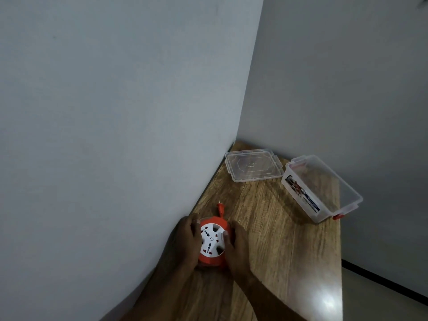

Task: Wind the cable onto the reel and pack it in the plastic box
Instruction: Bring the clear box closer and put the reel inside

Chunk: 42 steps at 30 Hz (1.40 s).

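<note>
An orange cable reel (pixel 212 243) with a white socket face lies flat on the wooden table (pixel 278 239), close to the left wall. My left hand (pixel 186 239) grips its left side and my right hand (pixel 236 244) grips its right side, thumb on the white face. The orange plug (pixel 220 208) on a short stretch of cable sticks out beyond the reel's far edge. The clear plastic box (pixel 320 187) stands open at the right, with orange latches and a printed label. Its clear lid (pixel 253 164) lies flat to the box's left, near the corner.
Grey walls close in on the left and behind the table. The table's right edge (pixel 341 251) drops off to a light floor with a dark skirting line. Bare wood lies between the reel and the box.
</note>
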### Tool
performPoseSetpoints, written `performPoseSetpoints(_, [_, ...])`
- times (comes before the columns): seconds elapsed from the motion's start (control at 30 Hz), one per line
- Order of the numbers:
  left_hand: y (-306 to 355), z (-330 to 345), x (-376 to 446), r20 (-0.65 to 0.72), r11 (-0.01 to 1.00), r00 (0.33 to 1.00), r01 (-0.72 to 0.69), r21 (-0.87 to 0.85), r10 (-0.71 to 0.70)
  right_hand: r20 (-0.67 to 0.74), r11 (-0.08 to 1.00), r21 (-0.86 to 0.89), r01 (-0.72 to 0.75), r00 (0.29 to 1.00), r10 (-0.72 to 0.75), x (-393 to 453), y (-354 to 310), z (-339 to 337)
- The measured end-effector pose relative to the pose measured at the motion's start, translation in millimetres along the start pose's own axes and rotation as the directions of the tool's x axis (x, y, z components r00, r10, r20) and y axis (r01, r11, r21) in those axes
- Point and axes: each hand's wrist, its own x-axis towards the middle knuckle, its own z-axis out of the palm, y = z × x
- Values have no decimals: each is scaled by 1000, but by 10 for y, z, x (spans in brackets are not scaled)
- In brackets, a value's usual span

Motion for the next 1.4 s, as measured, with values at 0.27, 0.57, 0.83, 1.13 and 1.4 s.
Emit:
performPoseSetpoints(0.27, [542,262,284,18,983,988,-148,-111,150,-140,998,56,-19,990,27,183,-140,-543])
performPoseSetpoints(0.57, [1483,913,390,88,931,953,-259,-258,290,-325,986,164,42,946,14,612,-266,-1323])
performPoseSetpoints(0.83, [2065,1629,604,192,915,916,-293,-278,352,-543,992,112,56,840,14,1072,-179,-1993])
performPoseSetpoints(1.13, [2460,2380,961,321,933,885,-269,-239,337,-763,992,35,-119,638,104,1612,268,-2490])
performPoseSetpoints(1.4, [2680,2968,1362,413,964,873,-205,-168,258,-726,965,235,-114,640,253,1965,610,-2615])
